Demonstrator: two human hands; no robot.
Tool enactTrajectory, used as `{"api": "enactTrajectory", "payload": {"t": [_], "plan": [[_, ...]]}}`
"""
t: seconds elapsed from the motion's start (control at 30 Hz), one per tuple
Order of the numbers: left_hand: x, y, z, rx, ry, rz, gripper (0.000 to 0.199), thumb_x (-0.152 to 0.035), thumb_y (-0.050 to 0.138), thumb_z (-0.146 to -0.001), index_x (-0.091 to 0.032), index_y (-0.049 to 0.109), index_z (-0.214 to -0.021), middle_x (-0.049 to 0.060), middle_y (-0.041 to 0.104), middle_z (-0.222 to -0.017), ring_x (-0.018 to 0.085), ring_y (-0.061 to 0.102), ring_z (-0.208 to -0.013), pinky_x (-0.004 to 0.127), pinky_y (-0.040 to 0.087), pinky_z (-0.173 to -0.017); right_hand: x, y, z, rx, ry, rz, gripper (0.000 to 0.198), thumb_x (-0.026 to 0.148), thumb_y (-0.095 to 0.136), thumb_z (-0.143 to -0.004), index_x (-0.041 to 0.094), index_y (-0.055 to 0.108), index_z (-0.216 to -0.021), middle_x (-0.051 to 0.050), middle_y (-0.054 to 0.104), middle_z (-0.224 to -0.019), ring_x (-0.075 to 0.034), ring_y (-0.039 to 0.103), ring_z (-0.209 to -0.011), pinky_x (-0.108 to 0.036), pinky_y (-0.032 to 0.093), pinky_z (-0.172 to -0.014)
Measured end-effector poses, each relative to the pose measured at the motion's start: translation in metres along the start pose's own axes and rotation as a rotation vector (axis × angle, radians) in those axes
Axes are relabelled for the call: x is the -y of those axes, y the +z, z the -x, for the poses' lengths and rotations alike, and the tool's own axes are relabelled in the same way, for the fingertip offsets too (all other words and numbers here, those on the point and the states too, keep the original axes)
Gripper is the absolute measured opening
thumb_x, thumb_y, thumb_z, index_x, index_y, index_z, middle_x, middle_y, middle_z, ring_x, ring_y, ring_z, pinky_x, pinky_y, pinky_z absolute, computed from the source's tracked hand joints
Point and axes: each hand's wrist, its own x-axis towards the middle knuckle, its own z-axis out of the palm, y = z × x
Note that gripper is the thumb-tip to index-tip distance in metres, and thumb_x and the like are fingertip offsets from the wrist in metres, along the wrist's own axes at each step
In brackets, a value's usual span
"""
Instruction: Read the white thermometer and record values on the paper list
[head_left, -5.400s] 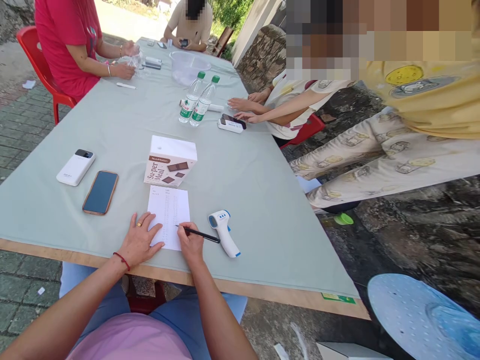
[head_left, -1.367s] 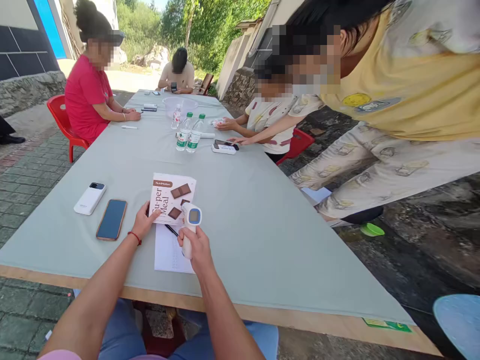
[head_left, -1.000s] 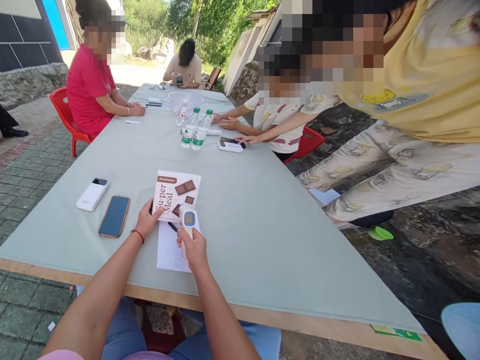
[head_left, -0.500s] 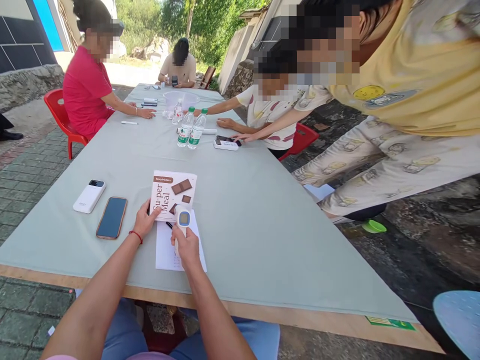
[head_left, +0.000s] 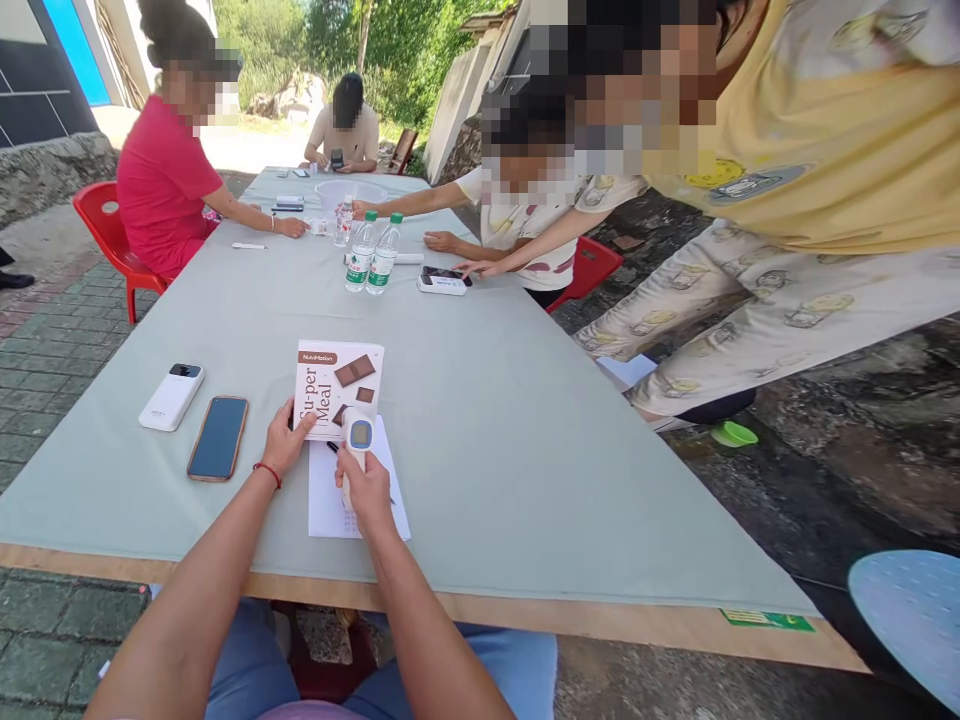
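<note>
My left hand (head_left: pixel 288 437) grips the lower left corner of a white box (head_left: pixel 322 385) with brown chocolate pictures and the words "Su-per Meal"; its thumb lies on the front. In my right hand (head_left: pixel 369 490) is a white infrared thermometer (head_left: pixel 360 436), its small grey screen toward me and its head in front of the box's lower right corner. Under the thermometer lies a white sheet of paper (head_left: pixel 324 510) with some writing, partly covered, and a dark pen (head_left: pixel 333 447) mostly hidden. Left of my hands are a smartphone (head_left: pixel 217 438) and a white power bank (head_left: pixel 171 398).
Two water bottles (head_left: pixel 383 258) stand mid-table, with a clear plastic basin (head_left: pixel 360 188) behind. Another person's hand touches a phone on a white power bank (head_left: pixel 441 285). People sit along both sides and at the far end. A blue stool (head_left: pixel 911 625) is at the lower right.
The view has shifted slightly, so most things sit a little further left. My hands keep the same hold on box and thermometer. The seated person's arm on the right reaches near the small bottle.
</note>
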Motion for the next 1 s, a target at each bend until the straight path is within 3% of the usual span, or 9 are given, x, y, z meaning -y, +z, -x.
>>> {"api": "enactTrajectory", "payload": {"t": [0.63,1.0], "plan": [[-0.004,0.001,0.002,0.0,0.009,-0.041,0.053,-0.055,0.064,-0.082,-0.022,0.061,-0.123,0.009,0.067,-0.119,0.027,0.06,-0.109,0.041,0.044,-0.098,0.009,-0.004,0.01,0.044,0.012,-0.084,0.038,0.052,0.066,-0.069,0.017,0.062,-0.085,0.006,0.052,-0.051,-0.013,0.045,-0.05,-0.026,0.037,-0.051],[-0.005,0.001,0.0,0.006,0.032,-0.056,0.056,-0.056,0.062,-0.082,-0.02,0.06,-0.125,0.01,0.068,-0.118,0.028,0.061,-0.109,0.041,0.045,-0.097,0.06,-0.022,0.074,0.106,-0.146,0.001,0.028,0.047,0.062,-0.076,0.019,0.06,-0.078,0.002,0.056,-0.062,-0.014,0.049,-0.06,-0.026,0.042,-0.058]]}}
